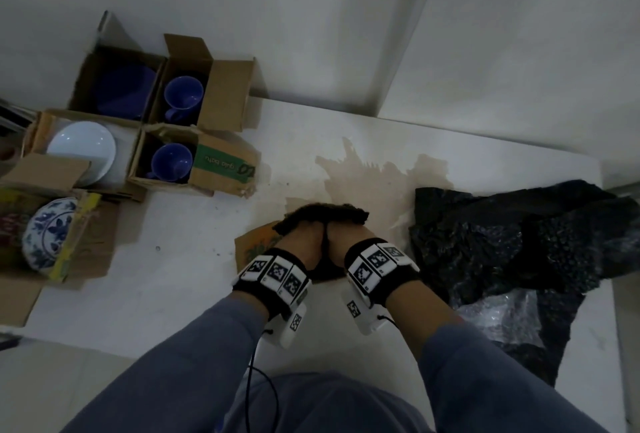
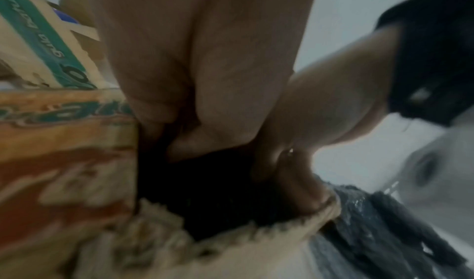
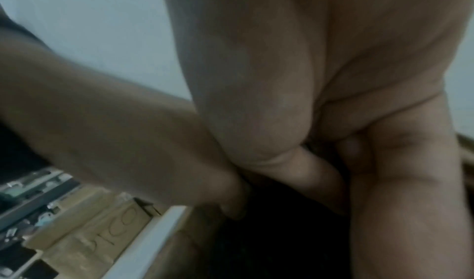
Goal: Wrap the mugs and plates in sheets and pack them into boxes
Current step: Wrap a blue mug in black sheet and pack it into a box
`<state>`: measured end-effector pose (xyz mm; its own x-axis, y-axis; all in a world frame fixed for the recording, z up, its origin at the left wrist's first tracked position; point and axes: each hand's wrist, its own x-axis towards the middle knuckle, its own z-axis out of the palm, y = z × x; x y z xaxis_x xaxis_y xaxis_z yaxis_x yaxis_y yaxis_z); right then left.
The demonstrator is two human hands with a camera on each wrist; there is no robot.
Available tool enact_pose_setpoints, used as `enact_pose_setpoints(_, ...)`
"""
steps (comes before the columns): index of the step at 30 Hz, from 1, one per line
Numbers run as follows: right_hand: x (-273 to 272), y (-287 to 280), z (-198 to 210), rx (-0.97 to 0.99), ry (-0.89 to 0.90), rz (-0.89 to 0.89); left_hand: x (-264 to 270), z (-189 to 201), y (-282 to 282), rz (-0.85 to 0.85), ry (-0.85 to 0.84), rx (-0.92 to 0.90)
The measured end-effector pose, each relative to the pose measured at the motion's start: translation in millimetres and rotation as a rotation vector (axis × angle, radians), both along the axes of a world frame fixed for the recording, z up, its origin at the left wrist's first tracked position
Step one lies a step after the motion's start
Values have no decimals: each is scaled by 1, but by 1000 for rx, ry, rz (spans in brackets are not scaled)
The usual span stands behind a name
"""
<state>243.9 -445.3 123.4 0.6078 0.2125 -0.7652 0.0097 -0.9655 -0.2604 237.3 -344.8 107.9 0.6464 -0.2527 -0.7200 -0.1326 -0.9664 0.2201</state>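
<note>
In the head view my left hand (image 1: 301,242) and right hand (image 1: 349,242) meet at the table's middle. Both grip a bundle in a black sheet (image 1: 325,213) that sits in a small orange-printed cardboard box (image 1: 256,245). The left wrist view shows my left hand (image 2: 205,70) and right hand (image 2: 320,111) with fingers curled into the black bundle (image 2: 218,192) inside the box (image 2: 64,161), whose rim is torn. What the sheet wraps is hidden. In the right wrist view my right hand (image 3: 307,80) curls down onto the dark bundle (image 3: 282,243) beside the left hand (image 3: 102,131).
At the left stand open boxes with a blue mug (image 1: 183,93), another blue mug (image 1: 172,161), a white plate (image 1: 81,145), a dark blue plate (image 1: 121,90) and a blue-patterned plate (image 1: 48,232). A heap of black sheets (image 1: 519,242) lies at the right. A brown stain (image 1: 374,173) marks the table.
</note>
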Motion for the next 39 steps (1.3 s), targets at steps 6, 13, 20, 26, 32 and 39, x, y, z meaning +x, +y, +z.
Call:
enact_pose_setpoints(6,7,5,3,-45,47,-38,12,0,-1,-16,-31,2)
enact_pose_setpoints(13,5,4,-5,22,25,8,-6,7,0,116,-94,-91)
enact_pose_setpoints(20,-4,4,2,22,-31,-44,11,2,-4,134,-2,-113)
enact_pose_setpoints(26,0,7,-7,24,-20,2,-12,-6,3,181,-166,-159)
enact_pose_setpoints(32,-1,5,0,11,2,-6,7,1,-3,97,-1,-87)
enact_pose_setpoints(39,6,5,1,-8,-15,21,7,9,-5,51,16,15)
